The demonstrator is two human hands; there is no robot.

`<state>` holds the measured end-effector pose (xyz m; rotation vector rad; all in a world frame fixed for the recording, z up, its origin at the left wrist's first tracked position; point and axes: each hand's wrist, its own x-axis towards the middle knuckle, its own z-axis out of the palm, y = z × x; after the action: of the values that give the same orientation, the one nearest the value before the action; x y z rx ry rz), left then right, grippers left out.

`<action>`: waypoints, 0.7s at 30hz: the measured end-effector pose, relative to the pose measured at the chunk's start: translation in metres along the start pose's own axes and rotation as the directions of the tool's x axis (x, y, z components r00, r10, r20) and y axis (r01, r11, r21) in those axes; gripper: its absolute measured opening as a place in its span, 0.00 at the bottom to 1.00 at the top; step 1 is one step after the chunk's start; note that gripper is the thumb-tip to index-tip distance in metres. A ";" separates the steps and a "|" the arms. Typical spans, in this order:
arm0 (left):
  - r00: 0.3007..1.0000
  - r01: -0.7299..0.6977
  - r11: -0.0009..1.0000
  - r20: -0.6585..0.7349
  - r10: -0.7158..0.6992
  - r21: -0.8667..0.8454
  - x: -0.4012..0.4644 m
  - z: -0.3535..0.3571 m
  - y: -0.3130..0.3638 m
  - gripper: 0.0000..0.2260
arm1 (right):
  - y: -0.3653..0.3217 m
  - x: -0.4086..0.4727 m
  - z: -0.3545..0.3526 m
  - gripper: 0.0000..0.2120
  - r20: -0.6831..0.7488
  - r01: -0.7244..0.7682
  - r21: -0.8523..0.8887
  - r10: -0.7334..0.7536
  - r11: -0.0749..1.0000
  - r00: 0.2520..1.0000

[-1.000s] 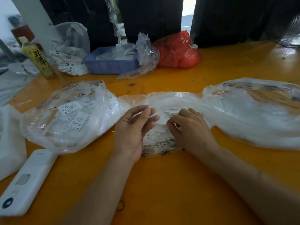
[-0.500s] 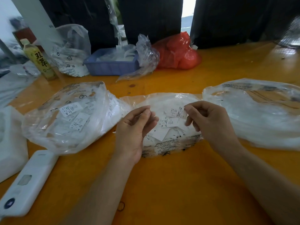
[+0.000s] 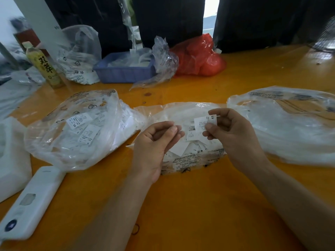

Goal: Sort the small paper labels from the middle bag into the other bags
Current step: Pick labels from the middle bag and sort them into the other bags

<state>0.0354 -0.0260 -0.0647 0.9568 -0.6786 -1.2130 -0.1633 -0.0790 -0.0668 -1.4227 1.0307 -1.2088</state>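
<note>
Three clear plastic bags lie in a row on the orange table. The middle bag [image 3: 181,111] holds several small white paper labels. My right hand [image 3: 233,131] pinches one label [image 3: 204,122] marked XS between thumb and fingers, raised just above the middle bag. Beside it, my left hand [image 3: 152,147] hovers over the bag's left edge, its fingers loosely curled round nothing. More labels fill the left bag [image 3: 72,142]. What is inside the right bag [image 3: 290,133] looks white and blurred.
A white flat device [image 3: 30,201] lies at the front left beside a white packet [image 3: 10,160]. At the back stand a drink bottle [image 3: 44,67], a blue tray [image 3: 125,73], crumpled clear bags and a red bag [image 3: 197,58].
My right hand has lifted out of the middle bag with one label pinched and turned it up into view. My left hand stayed almost still.
</note>
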 end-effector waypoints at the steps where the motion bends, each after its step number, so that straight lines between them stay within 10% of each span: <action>1: 1.000 -0.008 1.000 0.000 0.008 0.007 0.000 -0.001 0.000 0.13 | 0.000 0.000 -0.001 0.14 0.011 0.004 -0.008 -0.003 1.000 1.000; 12: 0.999 -0.020 0.996 0.033 0.017 0.083 0.001 -0.001 -0.005 0.08 | -0.001 -0.003 0.005 0.08 0.030 -0.006 0.203 -0.001 0.979 1.000; 21: 0.997 -0.038 0.992 0.066 0.030 0.118 0.000 -0.001 -0.006 0.09 | -0.016 -0.011 0.005 0.02 -0.038 0.163 -0.168 -0.171 0.972 0.985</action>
<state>0.0333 -0.0266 -0.0704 1.0049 -0.8228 -1.1875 -0.1598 -0.0647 -0.0529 -1.6410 1.0840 -1.3118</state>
